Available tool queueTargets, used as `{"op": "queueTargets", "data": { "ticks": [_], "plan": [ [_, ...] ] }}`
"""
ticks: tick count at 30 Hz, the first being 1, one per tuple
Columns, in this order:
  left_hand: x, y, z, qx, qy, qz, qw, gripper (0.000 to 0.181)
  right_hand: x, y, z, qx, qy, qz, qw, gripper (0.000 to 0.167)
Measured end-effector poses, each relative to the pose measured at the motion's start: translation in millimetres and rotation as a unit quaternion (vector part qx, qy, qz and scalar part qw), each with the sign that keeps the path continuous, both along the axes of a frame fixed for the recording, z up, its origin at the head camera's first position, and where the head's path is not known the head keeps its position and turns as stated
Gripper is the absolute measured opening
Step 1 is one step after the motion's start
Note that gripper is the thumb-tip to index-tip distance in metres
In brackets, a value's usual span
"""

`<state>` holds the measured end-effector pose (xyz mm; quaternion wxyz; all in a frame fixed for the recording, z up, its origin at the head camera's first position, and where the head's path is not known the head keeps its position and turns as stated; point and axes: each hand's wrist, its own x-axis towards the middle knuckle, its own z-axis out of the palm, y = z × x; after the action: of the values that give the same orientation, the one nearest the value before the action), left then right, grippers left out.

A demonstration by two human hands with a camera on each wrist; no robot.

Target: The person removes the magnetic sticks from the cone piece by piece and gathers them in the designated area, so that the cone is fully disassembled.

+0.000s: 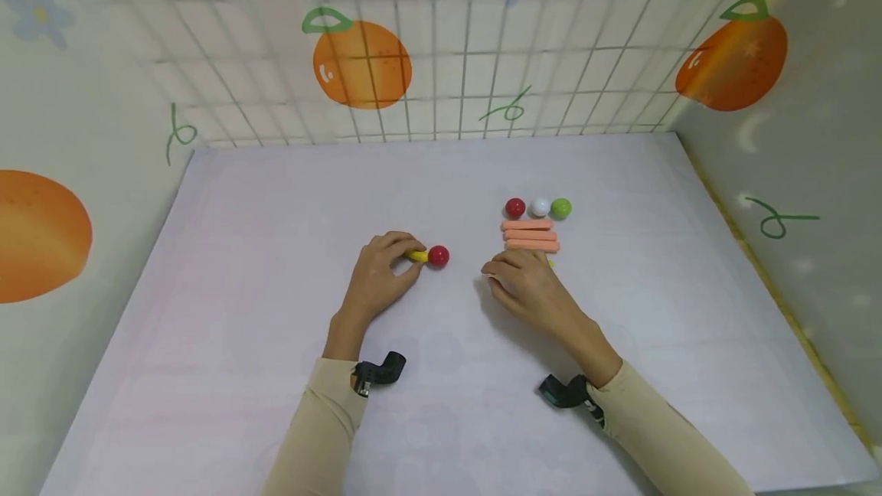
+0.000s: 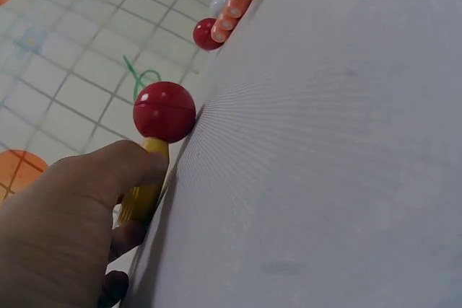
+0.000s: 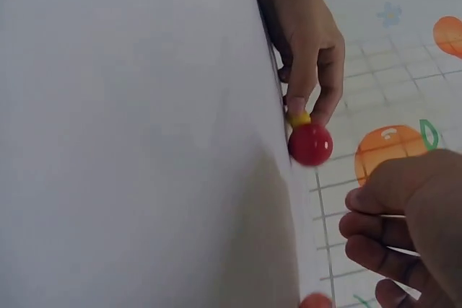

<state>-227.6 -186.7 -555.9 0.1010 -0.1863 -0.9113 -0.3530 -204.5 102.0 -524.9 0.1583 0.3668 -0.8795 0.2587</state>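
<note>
My left hand (image 1: pixel 379 274) pinches a short yellow stick (image 2: pixel 144 196) between thumb and fingers, low over the white table. A glossy red ball (image 1: pixel 438 256) sits on the stick's end, pointing right. To the right, my right hand (image 1: pixel 534 289) hovers with loosely bent fingers, nothing visible in them. Just beyond it lie three salmon-coloured sticks (image 1: pixel 529 235) side by side; the left wrist view shows pale dots on such a stick's end. A bit of yellow (image 1: pixel 550 262) peeps out past the right hand, mostly hidden by it.
Behind the sticks stand a second red ball (image 1: pixel 514 207), a white ball (image 1: pixel 540 207) and a green ball (image 1: pixel 561 208) in a row. A curtain printed with oranges (image 1: pixel 362 65) borders the far edge of the table (image 1: pixel 276 197), with light walls at both sides.
</note>
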Motion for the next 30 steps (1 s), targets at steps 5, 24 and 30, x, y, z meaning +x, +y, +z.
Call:
{"op": "queueTargets", "data": {
  "ticks": [5,24,30],
  "plan": [
    [-3.2,-0.7,0.1,-0.009,-0.001,0.002,1.0000,0.022,-18.2,-23.5,12.5,0.006,-0.043,-0.010,0.9990,0.020],
    [-3.7,-1.7,-3.7,-0.007,0.014,-0.011,0.9998,0.024,-41.0,-60.7,1.3,0.075,-0.066,-0.038,0.9943,0.026],
    [-3.5,-1.6,-5.3,-0.007,0.027,-0.017,0.9995,0.024,-42.4,-65.2,-2.7,0.088,-0.072,-0.045,0.9925,0.030]
  ]
}}
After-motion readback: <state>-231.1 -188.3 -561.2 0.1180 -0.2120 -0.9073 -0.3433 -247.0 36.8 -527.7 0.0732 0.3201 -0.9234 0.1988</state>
